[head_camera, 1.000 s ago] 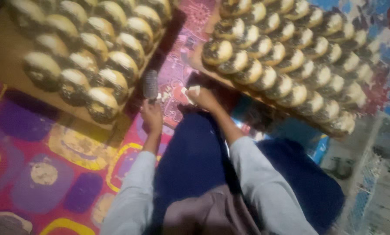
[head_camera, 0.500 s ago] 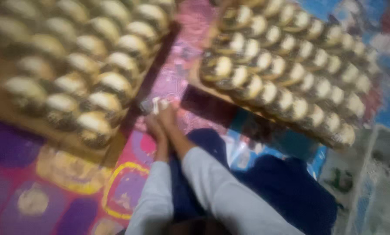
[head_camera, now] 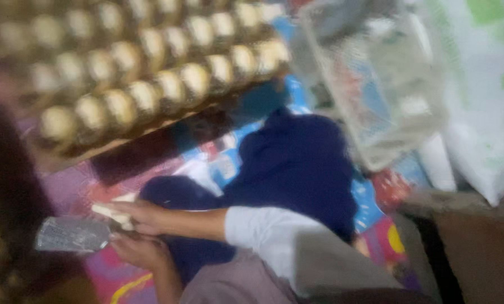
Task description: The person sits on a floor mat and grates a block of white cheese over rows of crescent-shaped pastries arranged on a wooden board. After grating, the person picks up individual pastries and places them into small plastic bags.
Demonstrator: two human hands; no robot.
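Observation:
The picture is blurred. My left hand point(head_camera: 140, 251) is at the lower left and grips a grey, see-through tool point(head_camera: 72, 234) that sticks out to the left. Just above it, my right hand point(head_camera: 145, 217), on a white-sleeved arm, holds a small pale cream piece point(head_camera: 113, 210). The two hands almost touch. They hover over a colourful patterned mat point(head_camera: 103, 276), beside my knee in dark blue cloth point(head_camera: 297, 169).
A wooden board point(head_camera: 103, 149) with rows of several round, pale-topped baked pieces point(head_camera: 145, 95) fills the upper left. A white wire basket point(head_camera: 376, 84) stands at the upper right, with a white sack point(head_camera: 482, 112) beside it. A dark shape point(head_camera: 7, 191) lies along the left edge.
The view has swung right and rotated; only one board of baked pieces shows now. My hands stay close together, still holding the grey tool and the pale piece.

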